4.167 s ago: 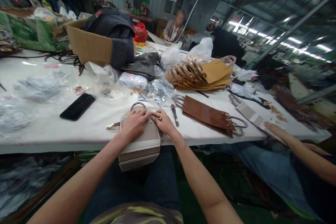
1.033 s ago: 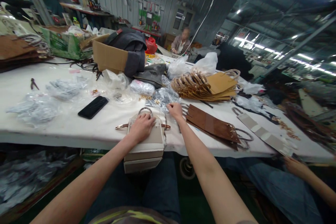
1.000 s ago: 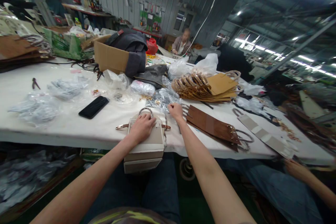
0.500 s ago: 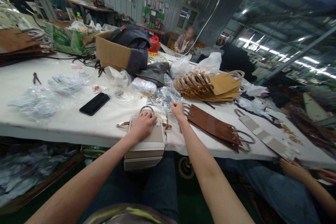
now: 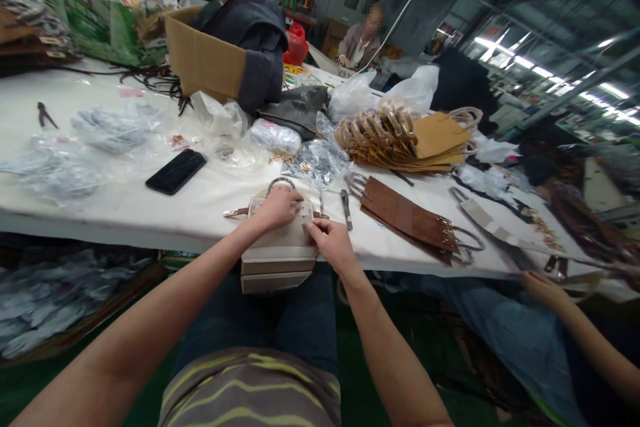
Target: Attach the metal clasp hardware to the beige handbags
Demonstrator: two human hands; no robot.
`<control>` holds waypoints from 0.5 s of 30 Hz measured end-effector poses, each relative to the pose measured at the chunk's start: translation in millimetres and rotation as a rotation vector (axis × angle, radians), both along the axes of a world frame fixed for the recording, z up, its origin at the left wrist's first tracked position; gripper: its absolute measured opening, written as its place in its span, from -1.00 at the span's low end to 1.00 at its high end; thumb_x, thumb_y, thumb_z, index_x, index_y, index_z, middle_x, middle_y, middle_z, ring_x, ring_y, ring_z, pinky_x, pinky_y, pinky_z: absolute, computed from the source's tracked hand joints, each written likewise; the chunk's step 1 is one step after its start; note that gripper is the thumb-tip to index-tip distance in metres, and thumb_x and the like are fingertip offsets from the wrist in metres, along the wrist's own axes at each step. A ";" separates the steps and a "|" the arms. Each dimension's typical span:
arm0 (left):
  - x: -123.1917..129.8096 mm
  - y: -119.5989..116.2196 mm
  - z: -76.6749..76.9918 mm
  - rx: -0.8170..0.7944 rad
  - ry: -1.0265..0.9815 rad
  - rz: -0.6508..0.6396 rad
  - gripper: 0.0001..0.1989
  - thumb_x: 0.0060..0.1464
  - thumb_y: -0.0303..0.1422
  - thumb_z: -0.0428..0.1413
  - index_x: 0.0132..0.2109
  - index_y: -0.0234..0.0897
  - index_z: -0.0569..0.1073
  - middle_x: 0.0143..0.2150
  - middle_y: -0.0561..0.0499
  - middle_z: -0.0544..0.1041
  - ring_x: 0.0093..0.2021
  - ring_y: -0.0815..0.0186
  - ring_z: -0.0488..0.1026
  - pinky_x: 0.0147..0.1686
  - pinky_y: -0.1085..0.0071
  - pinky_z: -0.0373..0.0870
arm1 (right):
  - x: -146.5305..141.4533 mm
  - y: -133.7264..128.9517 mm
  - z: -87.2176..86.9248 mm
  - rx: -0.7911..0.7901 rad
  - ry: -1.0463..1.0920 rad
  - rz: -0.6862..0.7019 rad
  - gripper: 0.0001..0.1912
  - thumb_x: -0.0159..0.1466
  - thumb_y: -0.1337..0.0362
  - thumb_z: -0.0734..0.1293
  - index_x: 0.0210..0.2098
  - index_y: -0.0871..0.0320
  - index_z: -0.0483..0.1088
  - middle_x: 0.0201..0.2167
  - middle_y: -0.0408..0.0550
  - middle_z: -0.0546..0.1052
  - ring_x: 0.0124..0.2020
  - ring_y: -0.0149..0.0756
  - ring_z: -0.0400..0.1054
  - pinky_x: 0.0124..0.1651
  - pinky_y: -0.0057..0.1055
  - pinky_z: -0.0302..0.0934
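A beige bag piece [image 5: 277, 247] hangs over the table's front edge in front of me, its lower folds above my lap. A handle loop [image 5: 281, 183] rises at its top, and a brown strap [image 5: 237, 212] sticks out at its left. My left hand [image 5: 283, 207] lies on the upper part with its fingers curled down onto it. My right hand [image 5: 331, 240] is at the piece's right edge, thumb and fingertips pinched together; what lies between them is too small to make out. A dark hand tool [image 5: 346, 209] lies just beyond my right hand.
Brown bag panels [image 5: 405, 217] with handles lie to the right, and a stack of tan panels [image 5: 435, 137] behind. A phone [image 5: 176, 171], plastic bags [image 5: 60, 167] and pliers [image 5: 47, 115] are at left. A cardboard box [image 5: 205, 57] stands farther back. A co-worker's hand [image 5: 545, 288] is at right.
My right hand has come back from the table beside the brown panels to the beige piece's right edge. The dark tool now shows there. My left hand stays on the piece, fingers more curled.
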State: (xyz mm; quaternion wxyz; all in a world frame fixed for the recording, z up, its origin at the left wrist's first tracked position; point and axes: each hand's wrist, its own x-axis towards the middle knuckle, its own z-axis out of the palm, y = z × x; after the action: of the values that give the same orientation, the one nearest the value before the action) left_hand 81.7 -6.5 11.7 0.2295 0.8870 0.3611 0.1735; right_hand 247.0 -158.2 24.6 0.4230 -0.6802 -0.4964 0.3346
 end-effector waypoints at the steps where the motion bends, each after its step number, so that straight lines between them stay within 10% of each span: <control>1: 1.1 5.3 -0.2 -0.059 -0.023 -0.024 -0.66 0.37 -0.41 0.15 0.15 -0.29 0.74 0.10 -0.25 0.71 0.15 -0.03 0.58 0.26 0.11 0.45 | -2.5 -1.0 -1.4 0.014 -0.043 0.022 -0.63 0.36 -0.02 0.45 -0.22 0.17 0.73 -0.33 -0.02 0.71 -0.29 -0.16 0.53 -0.18 -0.30 0.33; 15: 3.8 16.6 11.8 -0.309 -0.067 0.021 -0.74 0.24 -0.36 0.24 -0.02 -0.18 0.81 -0.14 -0.06 0.79 -0.15 0.15 0.67 -0.12 0.36 0.53 | 36.0 56.2 23.4 0.241 -0.756 0.572 -0.68 0.45 0.34 0.48 0.18 0.07 0.59 0.11 0.09 0.57 0.11 -0.07 0.48 0.18 -0.14 0.43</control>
State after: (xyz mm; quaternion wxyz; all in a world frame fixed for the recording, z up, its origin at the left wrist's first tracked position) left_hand 85.6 10.0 23.5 0.3735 0.8309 0.3850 0.1478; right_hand 283.0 -102.0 48.0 0.1801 -0.5368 -0.8172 0.1073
